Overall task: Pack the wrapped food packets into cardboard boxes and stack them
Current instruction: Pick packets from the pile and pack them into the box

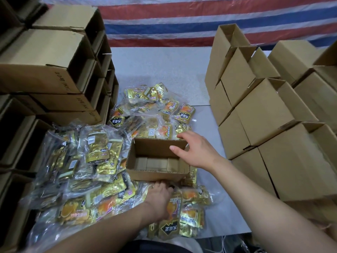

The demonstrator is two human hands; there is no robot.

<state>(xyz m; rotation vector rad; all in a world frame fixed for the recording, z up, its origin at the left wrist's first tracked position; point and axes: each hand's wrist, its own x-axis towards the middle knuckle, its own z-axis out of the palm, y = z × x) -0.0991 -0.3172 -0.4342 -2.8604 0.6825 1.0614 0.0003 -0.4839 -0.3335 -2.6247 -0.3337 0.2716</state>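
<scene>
An open, empty cardboard box sits in the middle of the table among gold food packets. My right hand reaches over its far right corner with fingers spread, thumb above the opening. My left hand lies palm down on the packets just in front of the box; its fingers curl down into them at the box's near wall, fingertips hidden. More packets in clear bags are heaped to the left and behind the box.
Cardboard boxes lying on their sides are stacked high at the left. Upright open boxes stand in stepped stacks at the right. The grey table runs back to a red, white and blue striped tarp.
</scene>
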